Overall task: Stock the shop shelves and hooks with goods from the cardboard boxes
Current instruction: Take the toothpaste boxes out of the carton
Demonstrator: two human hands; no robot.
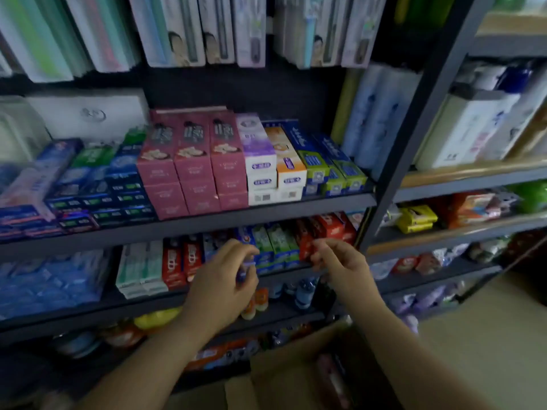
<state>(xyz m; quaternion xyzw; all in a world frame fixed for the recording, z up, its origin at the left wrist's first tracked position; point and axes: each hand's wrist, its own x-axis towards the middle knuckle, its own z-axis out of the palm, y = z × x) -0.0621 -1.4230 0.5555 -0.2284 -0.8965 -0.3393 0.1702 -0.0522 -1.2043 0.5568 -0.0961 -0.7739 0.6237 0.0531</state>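
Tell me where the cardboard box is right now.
The cardboard box sits open at the bottom centre of the head view, below the right hand.

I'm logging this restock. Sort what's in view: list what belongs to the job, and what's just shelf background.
In the job:
- left hand, holding a small blue-purple item
- right hand, at the red boxes
- cardboard box, open below

Just there:
- pink boxes on the upper shelf
- hanging toothbrush packs
- yellow packets on the right rack

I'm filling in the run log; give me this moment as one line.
left hand: pinches small blue item | right hand: fingers curled at red boxes, grip unclear | shelf: toothpaste rows | cardboard box: open below
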